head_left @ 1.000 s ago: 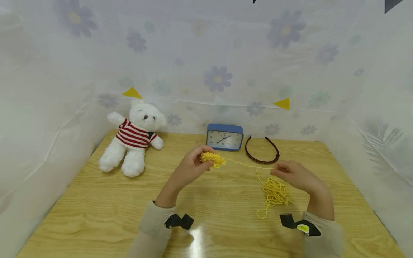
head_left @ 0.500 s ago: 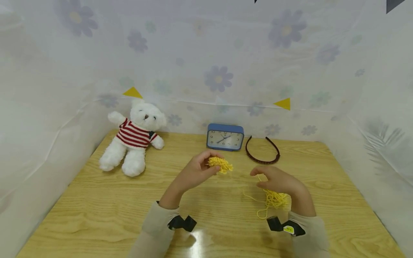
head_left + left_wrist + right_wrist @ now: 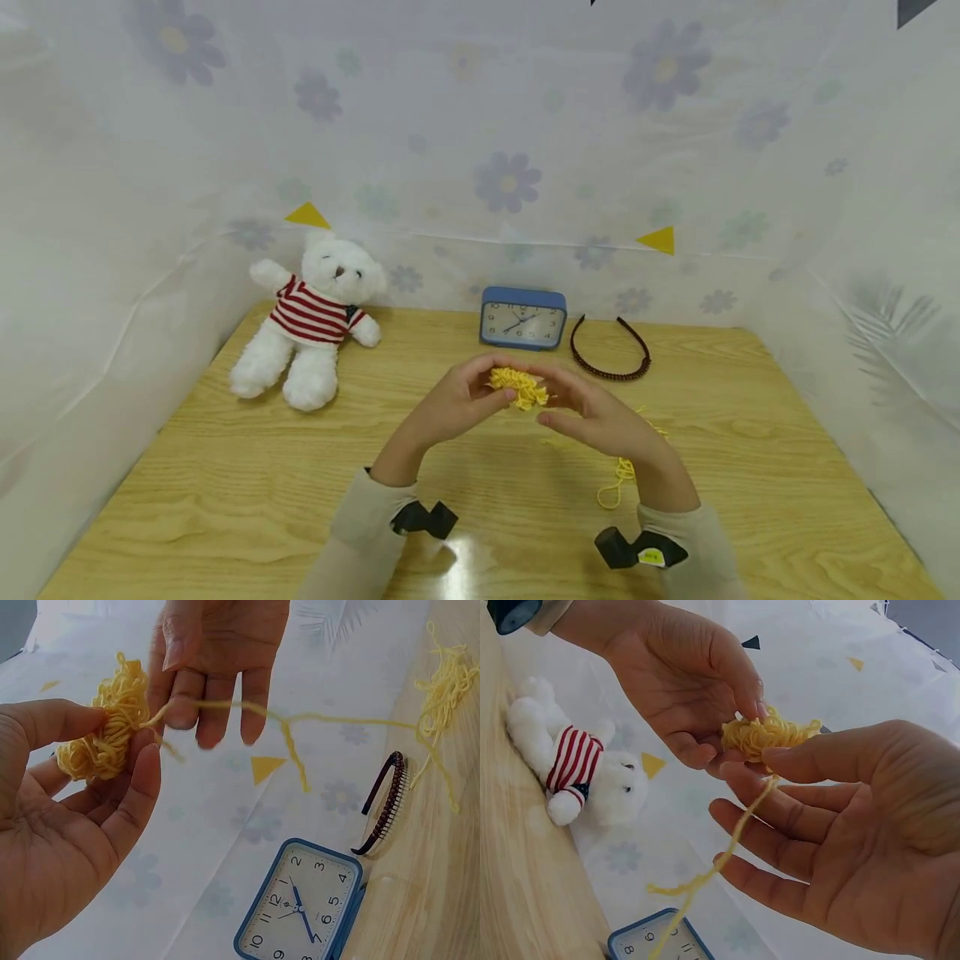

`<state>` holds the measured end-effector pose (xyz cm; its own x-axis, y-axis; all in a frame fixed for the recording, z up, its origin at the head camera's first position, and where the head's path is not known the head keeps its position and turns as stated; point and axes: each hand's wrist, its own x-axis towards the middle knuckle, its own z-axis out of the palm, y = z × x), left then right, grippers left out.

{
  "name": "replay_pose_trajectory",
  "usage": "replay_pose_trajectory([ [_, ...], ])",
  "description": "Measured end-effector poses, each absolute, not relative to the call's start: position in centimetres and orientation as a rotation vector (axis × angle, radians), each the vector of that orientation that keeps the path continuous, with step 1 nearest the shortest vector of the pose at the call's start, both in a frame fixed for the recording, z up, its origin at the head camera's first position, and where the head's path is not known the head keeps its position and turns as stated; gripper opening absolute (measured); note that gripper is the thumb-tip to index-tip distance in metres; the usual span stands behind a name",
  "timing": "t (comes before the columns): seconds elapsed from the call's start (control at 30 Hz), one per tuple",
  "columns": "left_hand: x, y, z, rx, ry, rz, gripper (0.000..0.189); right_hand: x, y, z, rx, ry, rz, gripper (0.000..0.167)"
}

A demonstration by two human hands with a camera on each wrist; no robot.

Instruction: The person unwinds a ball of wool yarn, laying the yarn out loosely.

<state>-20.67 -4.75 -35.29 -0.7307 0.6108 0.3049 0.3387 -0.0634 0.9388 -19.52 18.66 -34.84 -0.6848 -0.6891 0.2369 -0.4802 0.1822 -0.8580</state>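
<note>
My left hand [image 3: 450,408] pinches a small wound bundle of yellow yarn [image 3: 517,387] between thumb and fingers, above the middle of the table. Close at its right side is my right hand [image 3: 611,421], thumb and fingers spread apart. In the right wrist view, the right thumb and index fingertips lie right at the bundle's edge. A single yarn strand [image 3: 345,720] runs from the bundle past the right fingers, with a short branch hanging off it. It leads to a loose yarn pile [image 3: 448,682] on the table, which my right forearm partly hides in the head view.
A blue alarm clock [image 3: 522,321] stands at the back of the wooden table [image 3: 262,483]. To its right lies a dark beaded headband [image 3: 611,375]. A white teddy bear [image 3: 311,317] in a striped sweater sits at the back left. Flowered white cloth [image 3: 420,108] encloses the table.
My right hand has come leftward from the far right, over the loose pile, up to the bundle. The stretched strand has slackened. My left hand has shifted slightly right with the bundle.
</note>
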Motion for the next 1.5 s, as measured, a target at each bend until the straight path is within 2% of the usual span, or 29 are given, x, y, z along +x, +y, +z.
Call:
replay_pose_trajectory([
  [0.13, -20.6, -4.8, -35.2, 1.021, 1.992, 1.894, 0.032, -19.4, 18.4, -34.8, -1.024, 2.232, -1.585, 0.018],
  [0.2, -20.6, -4.8, -35.2, 1.019, 1.982, 1.898, 0.032, -19.4, 18.4, -34.8, -1.008, 2.263, -1.58, 0.008],
  [0.37, -20.7, -4.9, -35.2, 1.008, 1.954, 1.923, 0.032, -19.4, 18.8, -34.5, -1.079, 2.292, -1.612, 0.012],
  [0.5, -20.8, -5.1, -35.2, 0.982, 1.954, 1.944, 0.033, -19.1, 20.0, -33.9, -1.115, 2.245, -1.776, 0.021],
  [0.73, -20.9, -5.2, -35.1, 0.949, 1.995, 1.929, 0.032, -18.8, 22.0, -32.8, -1.139, 1.931, -2.412, 0.032],
  [0.93, -21.0, -5.2, -35.2, 0.916, 1.988, 1.939, 0.029, -18.8, 23.5, -32.1, -0.964, 1.438, -2.966, 0.031],
  [1.1, -21.2, -5.2, -35.4, 0.854, 2.064, 2.018, 0.032, -18.7, 24.2, -31.6, -0.754, 1.216, -3.226, 0.031],
  [1.3, -21.4, -5.8, -35.4, 0.818, 2.127, 2.058, 0.038, -18.6, 24.9, -31.0, -0.654, 1.055, -3.453, 0.028],
  [1.5, -21.3, -5.7, -35.4, 0.866, 2.129, 1.916, 0.025, -18.7, 25.6, -30.7, -0.572, 0.964, -3.62, 0.027],
])
